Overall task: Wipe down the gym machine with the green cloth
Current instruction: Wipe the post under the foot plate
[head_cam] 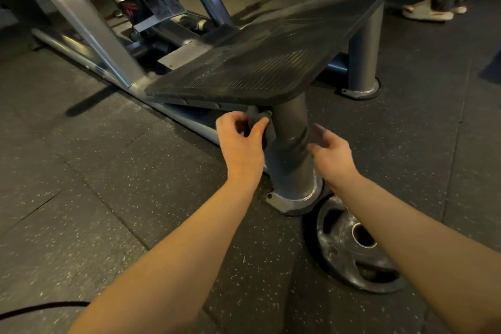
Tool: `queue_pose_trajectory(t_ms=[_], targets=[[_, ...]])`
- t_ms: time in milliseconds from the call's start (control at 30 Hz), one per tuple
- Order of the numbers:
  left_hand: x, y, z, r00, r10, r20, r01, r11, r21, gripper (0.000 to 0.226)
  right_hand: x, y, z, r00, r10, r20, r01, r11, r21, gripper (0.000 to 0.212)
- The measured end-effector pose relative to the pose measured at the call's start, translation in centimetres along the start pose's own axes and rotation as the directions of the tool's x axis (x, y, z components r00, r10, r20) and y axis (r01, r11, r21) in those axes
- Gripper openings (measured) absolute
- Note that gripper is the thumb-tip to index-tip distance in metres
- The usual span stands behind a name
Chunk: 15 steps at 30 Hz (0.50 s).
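Observation:
The gym machine has a dark ribbed footplate (260,62) on round grey posts. My left hand (241,141) grips a dark cloth (264,123) with a small green patch, held against the left side of the near post (291,149) just under the plate's front edge. My right hand (329,153) hovers to the right of that post with fingers relaxed and spread, holding nothing.
A black weight plate (352,244) lies on the speckled rubber floor by the near post's base flange (294,202). A second post (364,51) stands behind. Silver frame rails (89,24) run at left. A person's feet (427,12) are at top right. A black cable (40,306) crosses bottom left.

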<state>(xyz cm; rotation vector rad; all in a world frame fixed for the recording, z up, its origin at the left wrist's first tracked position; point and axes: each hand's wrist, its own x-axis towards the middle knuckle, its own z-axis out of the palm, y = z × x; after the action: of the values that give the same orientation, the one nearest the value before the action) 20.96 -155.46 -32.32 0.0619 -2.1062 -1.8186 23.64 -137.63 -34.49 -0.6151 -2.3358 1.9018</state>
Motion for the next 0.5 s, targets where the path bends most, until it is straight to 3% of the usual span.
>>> queue_pose_trajectory(t_ms=[100,267,500], targets=[[0.4,-0.3,1.5,0.998,0.057,0.039,-0.060,0.995,0.076,0.023,1.0,0.0,0.7,0.995,0.004,0.095,0.005,0.996,-0.086,0.065],[-0.4,-2.2,2.8,0.993,0.094,0.077,-0.103,0.987,0.126,0.024,2.3,1.0,0.3,0.995,-0.045,0.090,0.058,0.987,-0.148,0.066],[-4.1,-7.3,3.5,0.961,-0.204,0.185,0.157,0.958,0.240,0.027,2.0,2.3,0.8,0.994,-0.107,0.033,0.111,0.976,-0.187,0.062]])
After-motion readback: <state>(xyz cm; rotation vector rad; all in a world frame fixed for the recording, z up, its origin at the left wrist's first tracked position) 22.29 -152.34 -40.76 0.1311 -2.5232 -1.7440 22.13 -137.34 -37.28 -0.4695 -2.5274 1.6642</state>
